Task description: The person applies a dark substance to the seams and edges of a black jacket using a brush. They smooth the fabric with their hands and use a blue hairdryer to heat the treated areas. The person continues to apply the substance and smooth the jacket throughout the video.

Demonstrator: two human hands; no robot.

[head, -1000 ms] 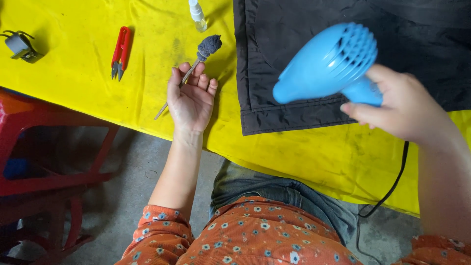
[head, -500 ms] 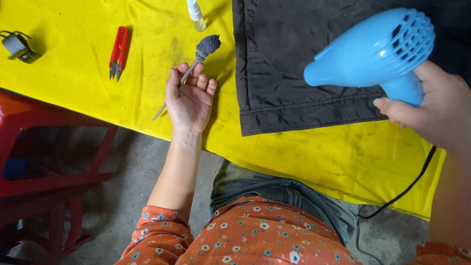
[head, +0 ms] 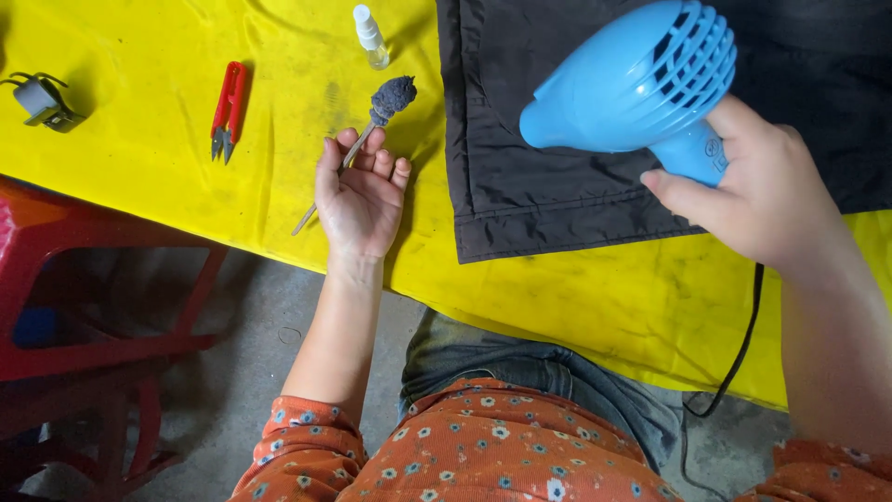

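My right hand [head: 757, 191] grips the handle of a blue hair dryer [head: 632, 79], held above a black folded cloth [head: 595, 139] with its nozzle pointing left. My left hand [head: 358, 191] rests palm up on the yellow table cover [head: 279, 167], fingers loosely curled. A thin wooden stick with a dark grey fuzzy tip [head: 390, 98] lies under its fingers; I cannot tell if the hand grips it. The dryer's black cord [head: 739, 353] hangs down off the table's front edge.
Red thread snips [head: 226, 107] lie left of my left hand. A small clear spray bottle [head: 372, 37] stands at the back. A grey plug adapter [head: 42, 100] sits far left. A red stool [head: 84, 307] stands below the table edge on the concrete floor.
The hair dryer in my right hand swung right, then came back left over the black cloth. My left hand stayed palm up on the stick.
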